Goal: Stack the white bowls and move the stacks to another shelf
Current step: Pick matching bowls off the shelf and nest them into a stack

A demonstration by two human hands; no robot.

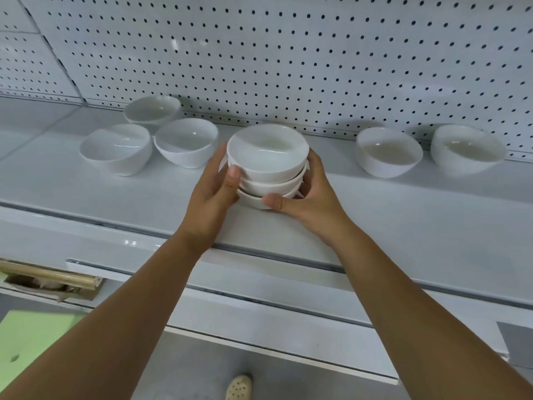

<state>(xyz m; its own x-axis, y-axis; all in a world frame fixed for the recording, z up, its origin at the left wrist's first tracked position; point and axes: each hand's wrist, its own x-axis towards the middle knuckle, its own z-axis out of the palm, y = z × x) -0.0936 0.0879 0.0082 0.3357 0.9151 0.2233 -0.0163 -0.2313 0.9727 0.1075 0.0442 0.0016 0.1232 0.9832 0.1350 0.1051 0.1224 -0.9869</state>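
I am gripping the bowl stack [268, 166] between left hand [212, 189] and right hand [313, 199], each curling round its near side, probably to steady it for lifting.

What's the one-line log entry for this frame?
phase: grasp | left hand: grips bowl stack | right hand: grips bowl stack | shelf: five loose bowls

Bright even light, soft shadows under bowls [186, 142], glints on glaze, wide-angle bending at edges, slightly soft
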